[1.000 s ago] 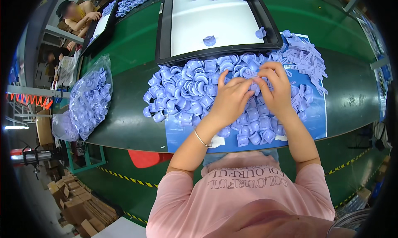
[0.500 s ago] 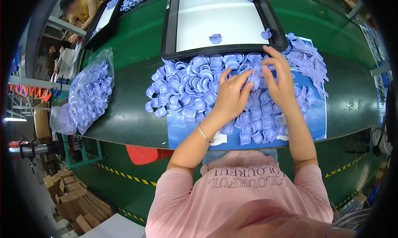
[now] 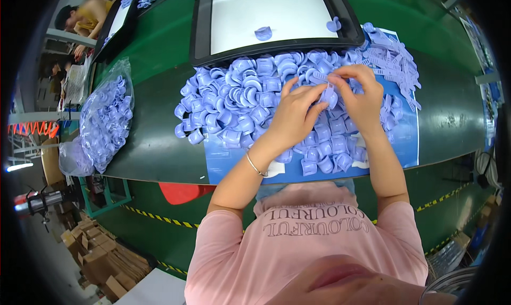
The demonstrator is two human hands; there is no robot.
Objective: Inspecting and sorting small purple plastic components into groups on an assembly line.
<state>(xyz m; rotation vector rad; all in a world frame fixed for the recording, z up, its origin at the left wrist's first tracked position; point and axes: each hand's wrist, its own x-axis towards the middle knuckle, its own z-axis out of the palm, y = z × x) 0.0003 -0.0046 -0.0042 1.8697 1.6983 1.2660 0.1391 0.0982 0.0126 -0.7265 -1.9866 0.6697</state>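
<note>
My left hand [image 3: 299, 112] and my right hand [image 3: 363, 96] meet over a heap of curved periwinkle plastic pieces [image 3: 234, 100]. Between them is a small curved plastic piece [image 3: 330, 98], pinched by the left thumb and fingers. My right thumb and forefinger close together at its upper edge, where a thin strip seems to be held. Fingers partly hide the join. More curved pieces [image 3: 324, 156] lie below my hands. Flat slotted plastic straps [image 3: 394, 60] are piled to the right.
A black-rimmed tray [image 3: 201, 39] with a white bottom stands beyond the heap, holding a curved piece [image 3: 263, 34]. Left of it lies a clear bag [image 3: 109, 116] of similar pieces. A blue sheet [image 3: 407, 140] covers part of the dark green table. Another person [image 3: 93, 18] works at far left.
My right fingers have come down and closed at the piece, where they were spread before. The left hand keeps its pinch. The whole view has shifted slightly.
</note>
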